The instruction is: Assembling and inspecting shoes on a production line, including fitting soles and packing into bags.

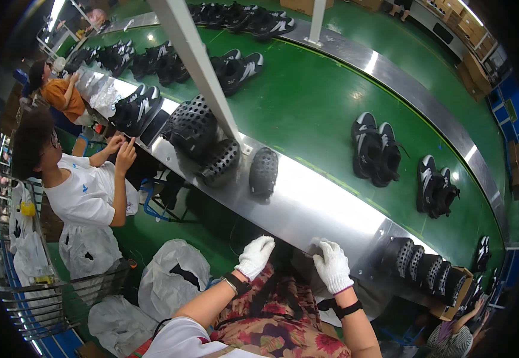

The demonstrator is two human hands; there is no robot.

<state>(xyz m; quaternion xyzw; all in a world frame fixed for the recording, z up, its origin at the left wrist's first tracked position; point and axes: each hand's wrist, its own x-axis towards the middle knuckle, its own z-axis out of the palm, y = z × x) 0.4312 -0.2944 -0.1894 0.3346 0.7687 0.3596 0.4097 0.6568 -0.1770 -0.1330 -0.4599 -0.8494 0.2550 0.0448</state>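
Observation:
My left hand (255,258), in a white knit glove, hovers before the near edge of the metal ledge (325,200) with nothing in it; its fingers are loosely extended. My right hand (332,267), gloved alike, is at that edge, thumb apart from the fingers, also holding nothing. Whether it touches the metal I cannot tell. Beyond my hands, a black rounded piece dotted with holes (263,173) lies on the ledge. A pair of black and grey sneakers (376,149) sits on the green conveyor belt, and another pair (436,188) is farther right.
A slanting grey post (203,71) rises from the ledge. Left of it are more perforated black pieces (194,125); several others (417,262) line the right end. A seated co-worker (86,185) is at my left. White bags (173,277) stand low left.

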